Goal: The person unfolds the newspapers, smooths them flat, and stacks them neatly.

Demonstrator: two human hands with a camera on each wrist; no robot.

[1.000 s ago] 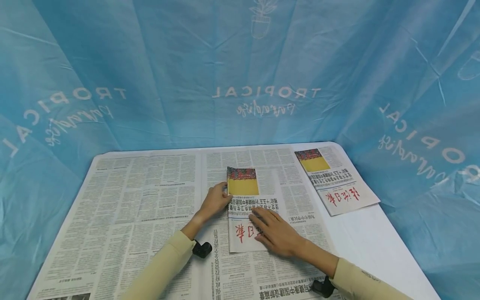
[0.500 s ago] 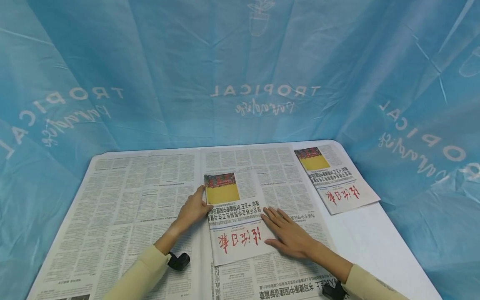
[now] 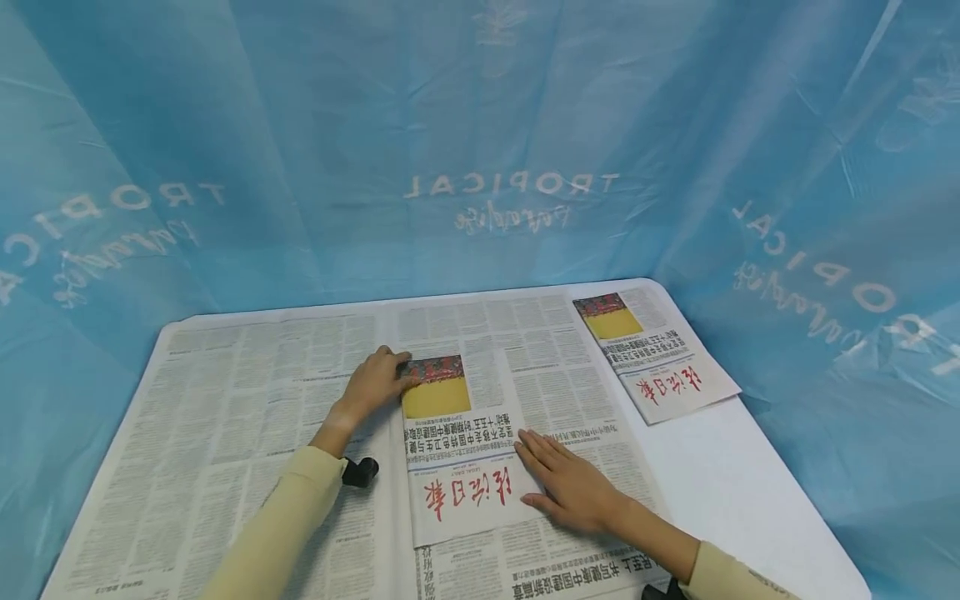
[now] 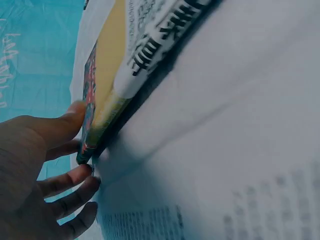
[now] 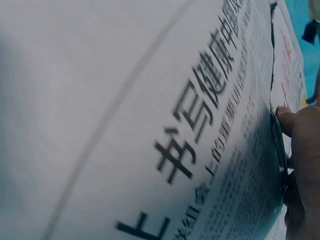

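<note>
A folded newspaper (image 3: 457, 437) with red title characters and a yellow-and-red picture lies in the middle of the head view, on spread newspaper sheets (image 3: 300, 433). At its far left corner, my left hand (image 3: 371, 383) pinches the edge by the picture. The left wrist view shows the thumb on top of the folded newspaper (image 4: 112, 60), with other fingers at the edge below. My right hand (image 3: 573, 487) rests along the right edge with extended fingers. In the right wrist view, the thumb of the right hand (image 5: 304, 145) lies over that paper's edge.
A second folded newspaper (image 3: 660, 358) with the same front lies at the far right of the white table (image 3: 720, 467), slightly turned. A blue curtain (image 3: 480, 242) with printed lettering hangs behind the table and along its sides.
The folded newspaper has shifted left and slightly nearer. My left hand moved left with it, then up to its far corner. My right hand slid from its front to its right edge.
</note>
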